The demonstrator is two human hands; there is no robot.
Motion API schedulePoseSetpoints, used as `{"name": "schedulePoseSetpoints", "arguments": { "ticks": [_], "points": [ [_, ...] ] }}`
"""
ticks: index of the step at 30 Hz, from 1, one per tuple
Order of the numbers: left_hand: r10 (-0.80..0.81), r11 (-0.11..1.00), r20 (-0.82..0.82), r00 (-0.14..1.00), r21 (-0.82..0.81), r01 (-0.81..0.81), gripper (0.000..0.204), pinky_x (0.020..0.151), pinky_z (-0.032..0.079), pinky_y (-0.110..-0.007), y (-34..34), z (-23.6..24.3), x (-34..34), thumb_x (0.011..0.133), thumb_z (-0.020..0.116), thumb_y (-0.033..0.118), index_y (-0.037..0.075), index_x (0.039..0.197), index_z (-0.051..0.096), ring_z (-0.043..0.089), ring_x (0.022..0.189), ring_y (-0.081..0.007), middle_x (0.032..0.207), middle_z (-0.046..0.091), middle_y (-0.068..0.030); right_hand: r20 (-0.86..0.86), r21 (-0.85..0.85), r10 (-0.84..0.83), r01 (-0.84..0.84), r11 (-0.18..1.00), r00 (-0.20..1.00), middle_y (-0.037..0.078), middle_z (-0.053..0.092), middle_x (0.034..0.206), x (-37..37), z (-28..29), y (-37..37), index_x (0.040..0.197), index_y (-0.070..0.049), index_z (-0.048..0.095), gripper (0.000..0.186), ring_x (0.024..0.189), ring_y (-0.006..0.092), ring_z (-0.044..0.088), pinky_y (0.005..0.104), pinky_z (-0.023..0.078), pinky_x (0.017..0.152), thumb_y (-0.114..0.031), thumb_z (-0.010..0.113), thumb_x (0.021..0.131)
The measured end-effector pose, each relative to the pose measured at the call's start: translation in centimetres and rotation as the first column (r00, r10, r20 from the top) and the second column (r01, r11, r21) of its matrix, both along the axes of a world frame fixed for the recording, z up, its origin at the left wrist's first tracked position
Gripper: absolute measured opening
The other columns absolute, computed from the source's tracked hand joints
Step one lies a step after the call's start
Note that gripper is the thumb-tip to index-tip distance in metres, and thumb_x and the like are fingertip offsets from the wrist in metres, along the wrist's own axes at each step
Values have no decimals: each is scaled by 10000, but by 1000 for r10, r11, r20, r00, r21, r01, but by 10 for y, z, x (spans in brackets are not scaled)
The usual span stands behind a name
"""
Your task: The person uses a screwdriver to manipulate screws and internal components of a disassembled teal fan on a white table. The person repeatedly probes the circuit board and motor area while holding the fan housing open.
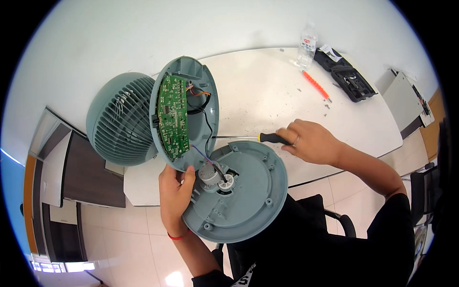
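Observation:
My right hand (pixel 308 142) is closed around the black-and-yellow handle of a screwdriver (pixel 275 138). Its thin shaft points left, the tip near a black cable by the opened fan housing (pixel 214 95). My left hand (pixel 176 189) grips the lower rim of that grey-green housing, thumb on top, beside the round base plate (pixel 248 186). A green circuit board (pixel 173 117) sits inside the housing. On the base plate are a silver motor (pixel 209 173) and a white hub (pixel 226 182), with wires running up to the housing. The slatted fan head (pixel 124 119) adjoins the housing at left.
On the white table (pixel 248 71), a clear plastic bottle (pixel 307 48) stands at the back. Right of it lie an orange-red handled tool (pixel 315 85) and an open black tool case (pixel 351 81). Several small screws (pixel 326 107) are scattered nearby. A black chair armrest (pixel 342 220) is at lower right.

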State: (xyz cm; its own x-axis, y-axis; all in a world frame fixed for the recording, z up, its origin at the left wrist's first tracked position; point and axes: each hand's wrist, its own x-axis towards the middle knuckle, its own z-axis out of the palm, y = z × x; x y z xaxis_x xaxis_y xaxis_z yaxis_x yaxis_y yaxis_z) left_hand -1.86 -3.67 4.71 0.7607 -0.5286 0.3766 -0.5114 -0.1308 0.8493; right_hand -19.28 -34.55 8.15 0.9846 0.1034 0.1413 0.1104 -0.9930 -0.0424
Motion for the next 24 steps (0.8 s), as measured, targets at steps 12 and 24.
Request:
{"name": "schedulePoseSetpoints", "arguments": {
  "ticks": [12,24],
  "points": [
    [-24,1000,-115,993,-20,22,278,550,342,-228,1,-4,-1,901,621,45,-47,1163,617,387,624,-45,770,585,-4,-629,731,188,656,-186,754,18,515,698,21,15,-21,1220,-62,509,314,584,44,364,188,283,500,-300,524,1015],
    [-60,996,-180,982,-69,48,251,566,345,-207,3,-2,3,891,640,50,-46,1122,623,389,641,-27,803,596,18,282,-7,82,-83,997,956,52,577,781,11,-17,-9,1108,-129,625,274,648,218,605,329,481,572,-344,645,939]
  ]
}}
